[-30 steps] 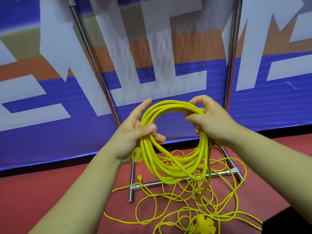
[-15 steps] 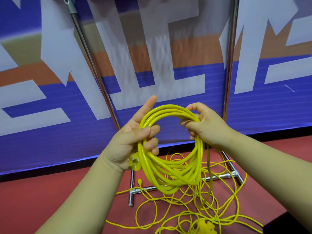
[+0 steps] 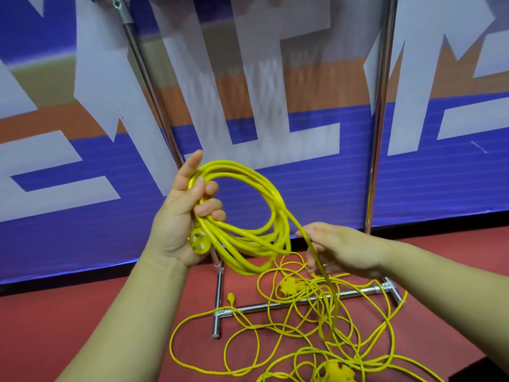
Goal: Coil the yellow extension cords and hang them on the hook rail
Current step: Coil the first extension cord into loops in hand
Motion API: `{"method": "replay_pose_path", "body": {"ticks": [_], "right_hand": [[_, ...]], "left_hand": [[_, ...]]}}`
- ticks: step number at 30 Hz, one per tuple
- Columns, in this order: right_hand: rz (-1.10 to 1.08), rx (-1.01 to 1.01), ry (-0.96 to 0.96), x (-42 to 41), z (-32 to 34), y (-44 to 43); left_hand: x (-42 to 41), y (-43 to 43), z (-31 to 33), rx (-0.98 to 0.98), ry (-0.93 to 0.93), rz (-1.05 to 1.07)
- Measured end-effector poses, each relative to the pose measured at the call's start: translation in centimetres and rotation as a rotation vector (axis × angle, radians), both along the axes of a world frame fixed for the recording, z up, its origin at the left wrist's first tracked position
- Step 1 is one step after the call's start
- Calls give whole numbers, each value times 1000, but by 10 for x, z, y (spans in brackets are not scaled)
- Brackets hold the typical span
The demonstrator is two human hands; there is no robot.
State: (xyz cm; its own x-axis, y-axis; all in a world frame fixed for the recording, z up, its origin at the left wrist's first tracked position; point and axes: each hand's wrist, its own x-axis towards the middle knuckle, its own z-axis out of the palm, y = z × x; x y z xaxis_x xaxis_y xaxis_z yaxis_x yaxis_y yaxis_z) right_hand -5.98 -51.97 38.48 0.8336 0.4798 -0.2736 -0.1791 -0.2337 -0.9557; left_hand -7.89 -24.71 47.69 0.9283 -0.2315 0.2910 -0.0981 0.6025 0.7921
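My left hand [image 3: 184,216] grips a coil of thick yellow extension cord [image 3: 256,232] at chest height, fingers curled round the bundled loops, with the cord's yellow plug [image 3: 199,242] against my palm. From the top of the coil a single strand runs down to the right through my right hand [image 3: 340,248], which holds it loosely between thumb and fingers below the coil. That strand drops on to a tangle of thinner yellow cord [image 3: 311,326] on the red floor, with yellow socket blocks [image 3: 289,286] [image 3: 334,370] among it.
A chrome rack stands behind the cords: two uprights [image 3: 381,119] [image 3: 150,92] and a floor crossbar [image 3: 303,301] with short feet. A blue, white and orange banner wall [image 3: 68,161] closes the back. A dark object [image 3: 482,373] sits at the bottom right corner.
My right hand let go of the coil's right side and dropped lower, now holding the loose strand. The left hand lifted the coil, which hangs from it alone. The view tilted downward.
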Motion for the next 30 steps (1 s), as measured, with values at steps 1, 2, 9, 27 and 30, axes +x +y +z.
{"method": "replay_pose_path", "body": {"ticks": [1, 2, 9, 27, 30], "right_hand": [[-11, 5, -6, 1, -1, -1], [-48, 25, -8, 3, -2, -2], [-283, 151, -170, 4, 13, 3], [-462, 361, -233, -1, 57, 15], [-502, 428, -212, 1, 61, 11]], "left_hand": [[2, 4, -2, 3, 22, 64], [4, 6, -4, 21, 47, 134], [8, -2, -35, 319, 196, 314], [1, -56, -77, 890, 127, 35], [2, -63, -80, 967, 86, -29]]}}
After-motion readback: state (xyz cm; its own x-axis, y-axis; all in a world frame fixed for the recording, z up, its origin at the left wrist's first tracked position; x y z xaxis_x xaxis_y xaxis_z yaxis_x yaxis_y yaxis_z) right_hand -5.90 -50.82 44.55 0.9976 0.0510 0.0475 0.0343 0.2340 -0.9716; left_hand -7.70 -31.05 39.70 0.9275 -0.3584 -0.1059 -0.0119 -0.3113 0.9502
